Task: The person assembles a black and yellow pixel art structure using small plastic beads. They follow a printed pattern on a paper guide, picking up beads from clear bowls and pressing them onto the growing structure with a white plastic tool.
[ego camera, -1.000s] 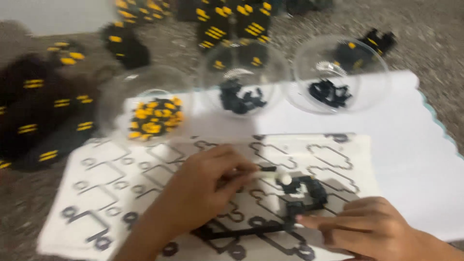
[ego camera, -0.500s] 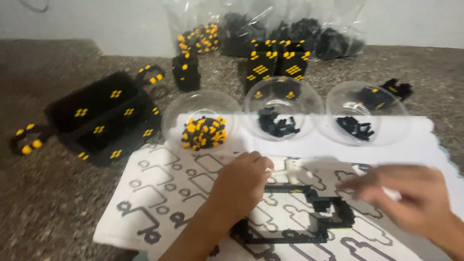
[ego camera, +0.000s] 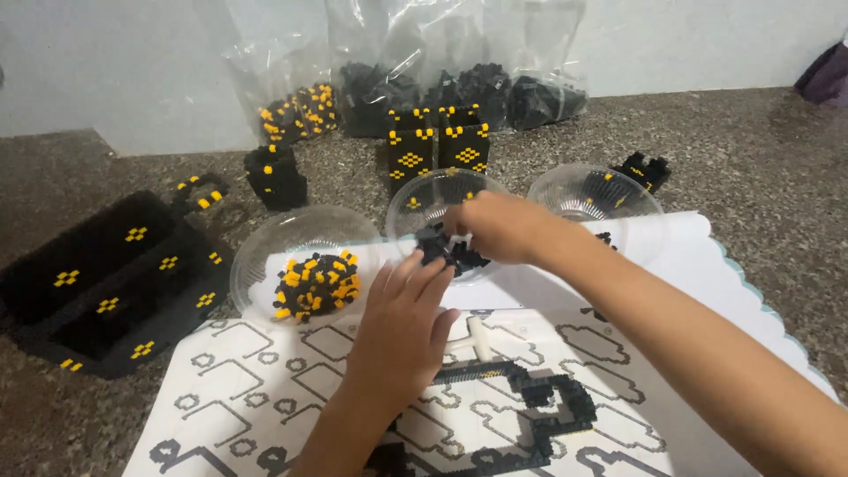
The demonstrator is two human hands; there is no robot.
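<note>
Black bricks (ego camera: 446, 252) fill the middle clear bowl (ego camera: 415, 199) at the paper sheet's (ego camera: 698, 265) far edge; your right hand (ego camera: 495, 228) pinches some there while your left hand (ego camera: 405, 327), fingers loosely spread, hovers beside. Picking step, I judge: next, carry them to the black frame (ego camera: 556, 406).

Three bowls stand in a row on the surface (ego camera: 760, 168): the left bowl (ego camera: 305, 265) holds small bricks, the middle bowl (ego camera: 442, 221) has the right hand (ego camera: 495, 228) reaching into it, and the right bowl (ego camera: 596, 199) stands beyond that arm. The left hand (ego camera: 402, 327) rests on the printed sheet (ego camera: 238, 389) before the bowls, with a partly built brick outline (ego camera: 548, 411) to its right. Built blocks (ego camera: 437, 150) stand behind the bowls, with bags (ego camera: 459, 71) behind them against the wall. A long tray (ego camera: 106, 283) lies at far left.
</note>
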